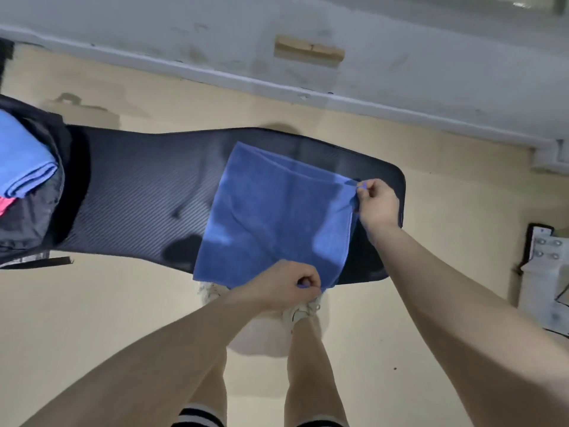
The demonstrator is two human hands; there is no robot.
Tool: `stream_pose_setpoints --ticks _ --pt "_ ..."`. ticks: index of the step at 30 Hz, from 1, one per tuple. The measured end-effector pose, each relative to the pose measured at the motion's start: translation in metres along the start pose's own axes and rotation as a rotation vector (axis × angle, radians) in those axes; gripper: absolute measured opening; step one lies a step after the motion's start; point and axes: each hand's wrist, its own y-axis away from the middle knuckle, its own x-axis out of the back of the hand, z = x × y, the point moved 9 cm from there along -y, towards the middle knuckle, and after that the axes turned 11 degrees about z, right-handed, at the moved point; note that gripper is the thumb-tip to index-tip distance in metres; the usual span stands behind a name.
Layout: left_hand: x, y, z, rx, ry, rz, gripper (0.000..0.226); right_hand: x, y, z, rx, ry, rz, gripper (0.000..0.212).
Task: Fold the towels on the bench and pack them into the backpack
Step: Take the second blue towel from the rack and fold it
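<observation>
A blue towel (pixel 274 214) lies folded over on the right half of the black padded bench (pixel 138 192). My left hand (pixel 289 285) pinches the towel's near corner at the bench's front edge. My right hand (pixel 377 203) pinches the far right corner, lifted slightly off the pad. At the left edge of the view the black backpack (pixel 40 211) stands open on the bench, with a folded light-blue towel (pixel 24 164) inside it and a bit of pink fabric below that.
The bench stands on a beige floor, close to a grey wall (pixel 277 41) behind it. My legs and white shoes are right against its front edge. A grey metal bracket (pixel 545 272) sits on the floor at the right.
</observation>
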Motion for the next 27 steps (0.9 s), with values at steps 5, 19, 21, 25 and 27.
stream_pose_setpoints --ticks 5,19,21,25,27 --pt "-0.033 -0.027 -0.006 0.031 -0.066 -0.065 0.011 0.001 -0.036 0.027 0.004 -0.009 0.025 0.015" --pt "0.146 -0.115 -0.021 -0.146 -0.784 0.751 0.034 -0.027 -0.070 0.030 0.236 0.123 -0.058 0.011" --pt "0.167 -0.128 -0.030 -0.024 -0.846 0.701 0.042 -0.033 -0.067 0.028 0.266 0.153 -0.129 0.024" --pt "0.195 -0.142 -0.041 0.061 -0.817 0.615 0.028 -0.041 -0.067 0.024 0.363 0.378 -0.185 0.026" --pt "0.204 -0.144 -0.039 0.064 -0.838 0.609 0.024 -0.040 -0.071 0.020 0.386 0.394 -0.174 0.009"
